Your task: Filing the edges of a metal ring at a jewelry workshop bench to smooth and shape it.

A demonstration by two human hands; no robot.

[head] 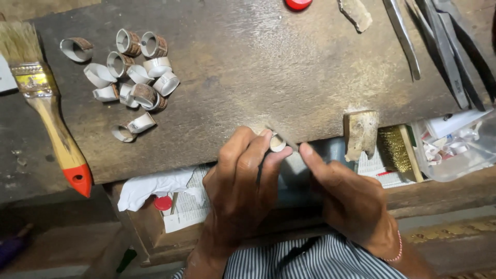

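Wood, dark and scuffed, makes up the workbench (268,67), the biggest thing before you, and your work sits right at its front edge above the open drawer (186,206) of papers. Your left hand (243,181) is closed around a small silvery ring (277,143), pinched between thumb and fingertips; your right hand (351,199) is clamped on a thin file (287,140), forefinger stretched along it, so the two hands meet at the ring. To do this well, I'd judge you should brace the ring hand against the bench edge, keep the tool's strokes short and level, and turn the ring a little at a time so no flat forms. Off to the left lie a paintbrush (44,103) with a red-tipped handle and a heap of ring blanks (132,77), well apart from your hands; tweezers (444,46) lie at upper right, a wooden bench peg (360,133) just right of your work. Ring opening faces up toward you, slightly tilted; the file's long axis seems to run from upper left down to lower right, though it's mostly hidden
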